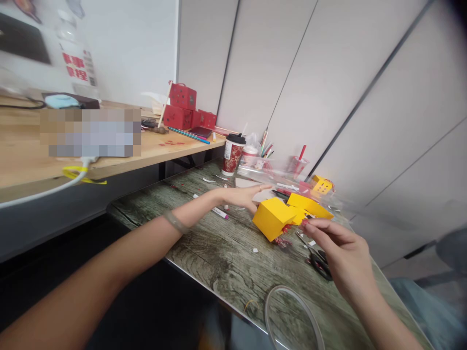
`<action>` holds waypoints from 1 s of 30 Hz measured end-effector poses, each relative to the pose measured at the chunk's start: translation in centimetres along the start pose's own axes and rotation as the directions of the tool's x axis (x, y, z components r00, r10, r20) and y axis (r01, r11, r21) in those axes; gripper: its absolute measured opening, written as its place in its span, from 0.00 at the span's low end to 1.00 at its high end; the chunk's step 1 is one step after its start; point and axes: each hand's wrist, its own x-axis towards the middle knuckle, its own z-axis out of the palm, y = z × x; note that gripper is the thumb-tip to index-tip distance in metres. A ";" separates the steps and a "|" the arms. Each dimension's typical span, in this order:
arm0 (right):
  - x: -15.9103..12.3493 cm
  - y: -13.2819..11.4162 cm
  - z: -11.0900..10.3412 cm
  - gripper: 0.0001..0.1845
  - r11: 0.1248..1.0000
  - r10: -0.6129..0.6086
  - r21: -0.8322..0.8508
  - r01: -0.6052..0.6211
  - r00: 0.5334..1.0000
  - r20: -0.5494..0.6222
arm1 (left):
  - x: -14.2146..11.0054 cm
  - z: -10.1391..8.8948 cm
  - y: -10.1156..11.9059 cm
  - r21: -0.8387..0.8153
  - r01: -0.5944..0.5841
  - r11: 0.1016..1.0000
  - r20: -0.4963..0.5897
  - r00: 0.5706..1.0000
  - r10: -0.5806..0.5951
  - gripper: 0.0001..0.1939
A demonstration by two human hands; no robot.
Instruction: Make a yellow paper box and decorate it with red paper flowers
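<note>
A folded yellow paper box with open flaps lies on the grey wooden table. My left hand reaches out flat, fingers stretched, touching the box's far left side. My right hand is at the box's right, thumb and forefinger pinched on a small red piece at the flap's edge. Black-handled scissors lie under my right hand.
A red patterned paper cup, a clear tray with pens, a small yellow cube and a marker sit beyond. Red paper boxes stand on the higher wooden desk. A clear ring lies near the front edge.
</note>
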 end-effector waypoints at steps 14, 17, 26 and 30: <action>0.2 -0.2 0.4 0.10 0.999 0.008 -0.035 -0.001 0.981 0.192 | 1.2 3.3 -2.8 -0.273 -0.085 0.958 0.157 0.979 0.132 0.42; 0.1 -0.2 0.5 0.10 0.999 -0.003 -0.039 0.010 0.985 0.173 | 1.3 4.0 -2.6 -0.296 -0.055 0.954 0.125 0.987 0.096 0.33; 0.5 0.5 0.5 0.12 0.994 -0.046 -0.094 0.064 0.982 0.183 | 1.5 4.9 -0.9 -0.321 -0.011 0.947 0.199 0.977 0.079 0.59; 0.5 0.4 0.1 0.12 0.966 -0.124 -0.203 0.159 0.977 0.173 | 1.5 5.4 -0.7 -0.275 0.002 0.961 0.176 0.983 0.048 0.52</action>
